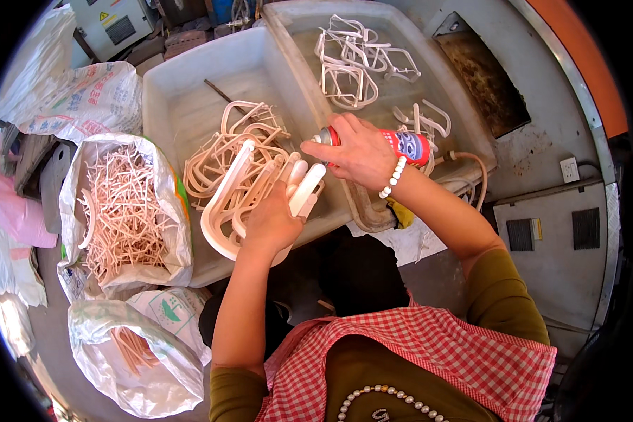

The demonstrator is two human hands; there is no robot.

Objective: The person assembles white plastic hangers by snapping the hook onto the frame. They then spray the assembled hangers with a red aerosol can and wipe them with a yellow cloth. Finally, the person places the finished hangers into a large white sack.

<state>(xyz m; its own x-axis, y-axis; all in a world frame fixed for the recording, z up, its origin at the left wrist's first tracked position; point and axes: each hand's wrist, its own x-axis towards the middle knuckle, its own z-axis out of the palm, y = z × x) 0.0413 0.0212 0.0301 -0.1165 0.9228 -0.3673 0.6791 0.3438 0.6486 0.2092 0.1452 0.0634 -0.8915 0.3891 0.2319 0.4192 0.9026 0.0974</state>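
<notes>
My left hand [271, 219] is closed around a bundle of pale pink, hook-shaped plastic pieces [226, 204], their rounded ends pointing up and to the right. In my right hand [366, 151] lies a red spray can [411, 146], tipped nearly level, with its nozzle end toward the bundle. My index finger reaches along the nozzle; whether it presses is unclear. Behind the bundle, a heap of similar curved pieces [250, 130] rests in the left whitish plastic tub [165, 84].
A second tub [281, 32] with water holds white bent pieces [359, 60] and a hose [475, 160]. To the left stands a woven sack [70, 218] full of thin pink scraps [126, 218]. Nearer me is another sack [95, 352]. Grey machine panels [548, 218] flank the right.
</notes>
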